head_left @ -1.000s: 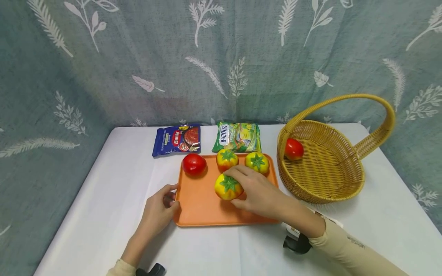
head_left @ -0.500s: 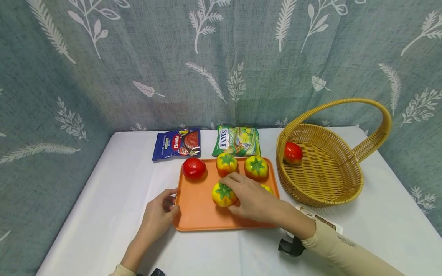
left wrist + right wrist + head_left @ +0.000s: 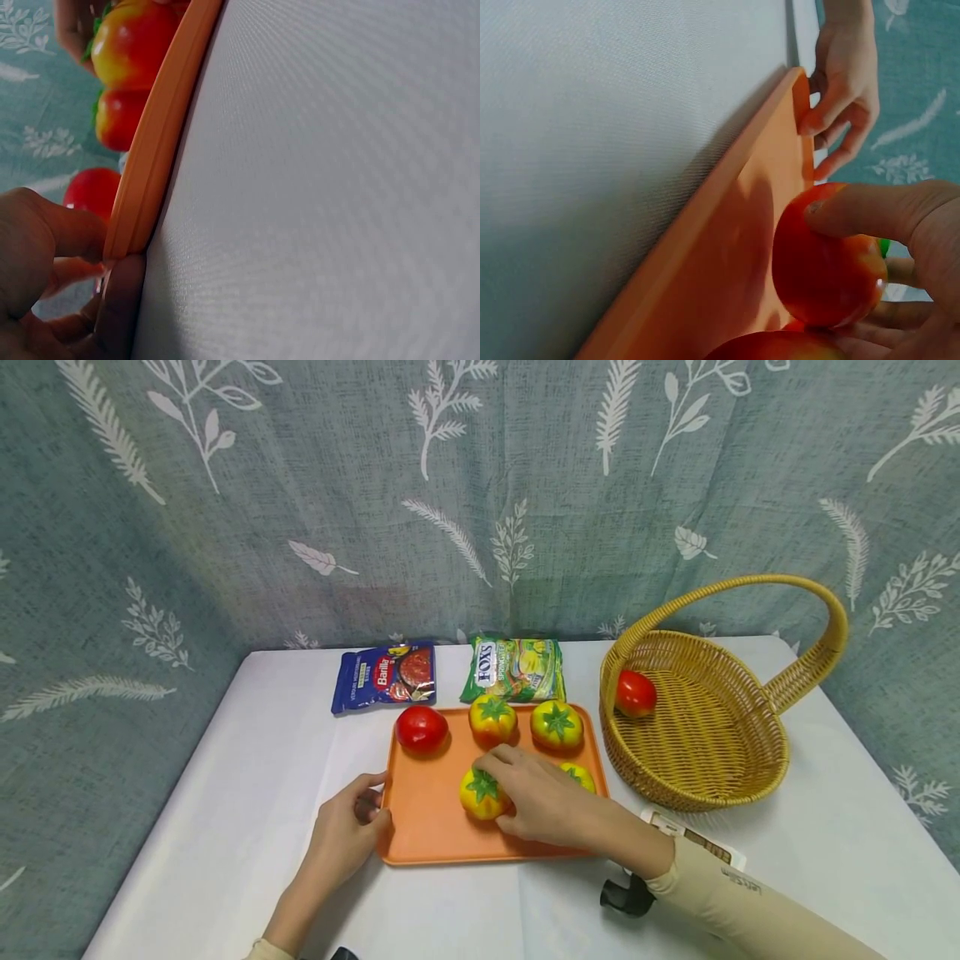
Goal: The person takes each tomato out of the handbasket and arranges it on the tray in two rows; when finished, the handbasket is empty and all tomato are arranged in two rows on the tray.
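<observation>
My right hand point(image 3: 540, 797) grips a yellow-and-red tomato point(image 3: 482, 793) with a green star-shaped top, low over the orange tray point(image 3: 427, 827). In the right wrist view my thumb presses the side of this tomato point(image 3: 829, 262), and its shadow falls on the tray floor. My left hand point(image 3: 348, 822) pinches the tray's left rim between thumb and fingers, as the left wrist view shows at the tray edge point(image 3: 146, 180). On the tray lie a red tomato point(image 3: 422, 730) at back left, two yellow-and-red tomatoes point(image 3: 492, 720) along the back, and another point(image 3: 579, 777) partly behind my right hand.
A wicker basket point(image 3: 697, 735) with a tall handle stands right of the tray, holding one red tomato point(image 3: 636, 693). Behind the tray lie a blue Barilla pouch point(image 3: 385, 677) and a green Fox's candy bag point(image 3: 515, 668). A patterned curtain point(image 3: 480, 543) hangs behind the white table point(image 3: 285, 760).
My right hand has brought the gripped tomato slightly left and toward the tray's front, uncovering part of the tomato behind the hand. The left hand keeps its place at the rim.
</observation>
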The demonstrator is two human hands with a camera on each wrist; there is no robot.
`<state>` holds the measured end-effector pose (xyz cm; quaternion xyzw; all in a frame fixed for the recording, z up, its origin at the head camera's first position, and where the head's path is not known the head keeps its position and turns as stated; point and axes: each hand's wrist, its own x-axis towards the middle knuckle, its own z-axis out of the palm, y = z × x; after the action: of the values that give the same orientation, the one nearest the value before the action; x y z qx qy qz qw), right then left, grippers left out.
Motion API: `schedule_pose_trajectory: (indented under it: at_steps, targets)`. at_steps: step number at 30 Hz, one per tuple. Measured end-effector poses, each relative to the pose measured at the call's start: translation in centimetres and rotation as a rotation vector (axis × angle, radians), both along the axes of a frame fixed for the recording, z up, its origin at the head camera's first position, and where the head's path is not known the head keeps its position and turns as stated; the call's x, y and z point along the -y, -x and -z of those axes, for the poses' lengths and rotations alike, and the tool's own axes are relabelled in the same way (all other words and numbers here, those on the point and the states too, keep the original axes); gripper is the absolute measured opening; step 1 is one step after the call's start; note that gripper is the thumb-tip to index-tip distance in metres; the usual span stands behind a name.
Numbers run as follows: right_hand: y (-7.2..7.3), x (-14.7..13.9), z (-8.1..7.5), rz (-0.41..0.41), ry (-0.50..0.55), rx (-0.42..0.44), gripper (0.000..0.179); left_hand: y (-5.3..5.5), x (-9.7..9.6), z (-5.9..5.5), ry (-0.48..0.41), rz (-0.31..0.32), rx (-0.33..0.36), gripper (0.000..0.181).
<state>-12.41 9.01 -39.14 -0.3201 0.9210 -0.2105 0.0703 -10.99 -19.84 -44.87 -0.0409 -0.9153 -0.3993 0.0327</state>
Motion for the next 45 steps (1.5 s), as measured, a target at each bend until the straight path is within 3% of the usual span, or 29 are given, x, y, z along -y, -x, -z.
schedule_pose_trajectory:
  at_steps: [13, 23, 32, 45]
  targets:
    - [0.14, 0.15, 0.20, 0.015, -0.032, 0.035, 0.066, -0.05, 0.13, 0.08, 0.009, -0.007, 0.020, 0.048]
    - [0.11, -0.11, -0.06, 0.017, -0.046, 0.031, 0.081, -0.18, 0.12, -0.11, 0.006, -0.007, 0.035, 0.048]
    - [-0.01, -0.41, -0.05, 0.002, -0.030, -0.001, 0.063, -0.10, 0.11, -0.13, 0.006, 0.001, 0.010, 0.047]
    - [-0.03, -0.04, -0.23, -0.005, -0.033, 0.036, 0.070, -0.01, 0.11, -0.03, 0.004, 0.000, 0.013, 0.049]
